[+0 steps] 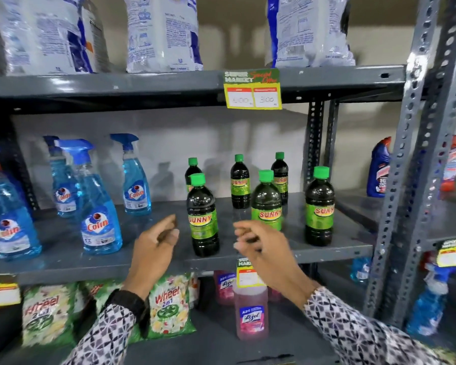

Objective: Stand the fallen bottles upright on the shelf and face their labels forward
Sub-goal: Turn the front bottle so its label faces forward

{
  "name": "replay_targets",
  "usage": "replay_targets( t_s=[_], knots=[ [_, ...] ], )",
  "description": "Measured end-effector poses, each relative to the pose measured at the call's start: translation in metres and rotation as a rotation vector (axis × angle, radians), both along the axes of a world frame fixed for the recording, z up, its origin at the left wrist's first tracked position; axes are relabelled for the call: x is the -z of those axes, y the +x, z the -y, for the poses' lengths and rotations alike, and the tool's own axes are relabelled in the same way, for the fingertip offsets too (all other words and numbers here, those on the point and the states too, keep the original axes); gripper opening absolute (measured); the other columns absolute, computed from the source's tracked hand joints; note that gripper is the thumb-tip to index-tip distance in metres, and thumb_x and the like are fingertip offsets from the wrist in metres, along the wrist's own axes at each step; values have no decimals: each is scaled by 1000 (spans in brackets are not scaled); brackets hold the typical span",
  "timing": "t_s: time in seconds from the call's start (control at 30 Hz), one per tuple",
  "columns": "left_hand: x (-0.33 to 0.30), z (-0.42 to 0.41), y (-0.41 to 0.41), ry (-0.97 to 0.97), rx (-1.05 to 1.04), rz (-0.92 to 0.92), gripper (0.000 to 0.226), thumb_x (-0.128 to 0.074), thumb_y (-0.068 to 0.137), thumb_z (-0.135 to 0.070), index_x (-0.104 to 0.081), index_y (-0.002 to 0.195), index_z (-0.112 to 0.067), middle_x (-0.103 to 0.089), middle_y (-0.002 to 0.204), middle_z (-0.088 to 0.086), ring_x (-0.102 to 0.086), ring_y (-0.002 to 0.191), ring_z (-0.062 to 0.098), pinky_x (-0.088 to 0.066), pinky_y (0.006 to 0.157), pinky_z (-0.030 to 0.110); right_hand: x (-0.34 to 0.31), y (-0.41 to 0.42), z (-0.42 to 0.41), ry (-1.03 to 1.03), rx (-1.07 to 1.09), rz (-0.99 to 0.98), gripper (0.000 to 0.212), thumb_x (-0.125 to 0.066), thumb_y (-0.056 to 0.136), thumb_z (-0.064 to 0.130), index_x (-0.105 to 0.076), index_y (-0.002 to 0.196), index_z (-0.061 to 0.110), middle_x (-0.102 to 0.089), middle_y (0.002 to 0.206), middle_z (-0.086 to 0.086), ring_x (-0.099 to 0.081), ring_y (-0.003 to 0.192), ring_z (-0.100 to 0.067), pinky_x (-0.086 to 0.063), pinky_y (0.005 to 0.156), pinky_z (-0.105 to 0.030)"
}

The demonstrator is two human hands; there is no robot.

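Several dark bottles with green caps and green "Sunny" labels stand upright on the grey middle shelf (340, 248). The front-left bottle (202, 217) stands between my two hands, label facing me. Two more front bottles (267, 204) (319, 206) stand to its right, and three smaller-looking ones (240, 183) stand behind. My left hand (153, 248) hovers just left of the front-left bottle, fingers loosely curled, holding nothing. My right hand (263, 248) hovers just right of it, in front of the middle bottle, fingers curled and empty. Neither hand touches a bottle.
Blue Colin spray bottles (100, 222) stand on the left of the same shelf. White detergent bags (163, 32) fill the upper shelf, with a price tag (253, 90) on its edge. Below are Wheel packets (169, 306) and pink Lizol bottles (251, 312). A perforated metal upright (406, 159) stands on the right.
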State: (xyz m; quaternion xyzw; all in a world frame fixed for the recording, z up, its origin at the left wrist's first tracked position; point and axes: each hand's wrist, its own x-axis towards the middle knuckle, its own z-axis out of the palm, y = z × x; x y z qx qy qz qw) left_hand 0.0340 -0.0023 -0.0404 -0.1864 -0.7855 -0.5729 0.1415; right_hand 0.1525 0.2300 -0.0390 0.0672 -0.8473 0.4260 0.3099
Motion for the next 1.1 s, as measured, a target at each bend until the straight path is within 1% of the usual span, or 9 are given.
replay_targets(
  t_s=[0.1, 0.17, 0.23, 0.37, 0.5, 0.7, 0.83, 0.97, 1.1],
  knots=[
    [-5, 2, 0, 101, 141, 69, 53, -64, 97, -15, -50, 146, -30, -57, 138, -12, -57, 114, -10, -47, 91, 11, 8, -32, 33, -66, -64, 118, 70, -73, 96, 12, -42, 158, 20, -54, 150, 7, -57, 133, -8, -49, 114, -34],
    [-10, 0, -1, 99, 227, 114, 56, -65, 96, -14, -47, 147, -29, -55, 137, -16, -57, 108, -20, -47, 90, 12, 14, -50, 42, -52, 4, 139, 84, -74, 96, 20, -27, 165, 22, -38, 166, 4, -39, 152, -16, -37, 123, -44],
    [-12, -1, -3, 73, 323, 150, 56, -65, 95, -9, -47, 146, -25, -59, 136, -13, -60, 108, -19, -53, 99, 20, 17, -62, 45, -45, 67, 157, 87, -74, 95, 24, -24, 166, 24, -37, 168, 3, -34, 155, -18, -36, 124, -48],
    [-11, -1, -6, -10, 383, 151, 56, -67, 93, -5, -47, 143, -24, -66, 133, -4, -66, 114, -3, -54, 102, 24, 17, -76, 46, -106, 26, 192, 73, -79, 88, 19, -45, 152, 26, -69, 135, 5, -67, 123, -13, -53, 109, -46],
    [-6, 9, -10, -16, 364, 105, 58, -68, 91, 0, -47, 137, -29, -65, 131, -3, -68, 109, -3, -54, 89, 15, 14, -80, 54, -132, -29, 193, 68, -80, 88, 9, -51, 149, 20, -67, 113, 21, -70, 108, -3, -56, 103, -36],
    [5, 15, -15, -14, 339, 37, 66, -76, 85, -9, -47, 135, -43, -63, 136, -6, -64, 123, 9, -51, 99, 20, 14, -77, 61, -126, -35, 178, 66, -78, 91, 8, -50, 149, 22, -66, 111, 23, -71, 109, -4, -57, 104, -37],
    [7, 14, -10, -28, 317, 22, 68, -75, 88, -9, -45, 138, -44, -62, 134, -13, -62, 123, 2, -49, 105, 22, 10, -70, 63, -118, -55, 174, 70, -77, 93, 11, -45, 154, 23, -65, 118, 18, -67, 110, 0, -54, 108, -36],
    [4, 13, 16, 118, 85, -34, 61, -71, 92, -19, -48, 145, -40, -59, 128, -24, -60, 114, -6, -48, 92, 15, 14, -45, 50, -76, 27, 50, 64, -72, 97, 14, -47, 155, 23, -64, 135, 13, -63, 118, 1, -51, 105, -24],
    [1, -14, 53, 226, -61, -218, 37, -64, 94, -8, -67, 124, -29, -70, 110, -10, -67, 100, 8, -53, 82, 13, 22, -14, 13, -162, 255, -213, 36, -70, 96, 5, -69, 128, 21, -73, 107, 9, -69, 97, 3, -58, 84, -19]
  ],
)
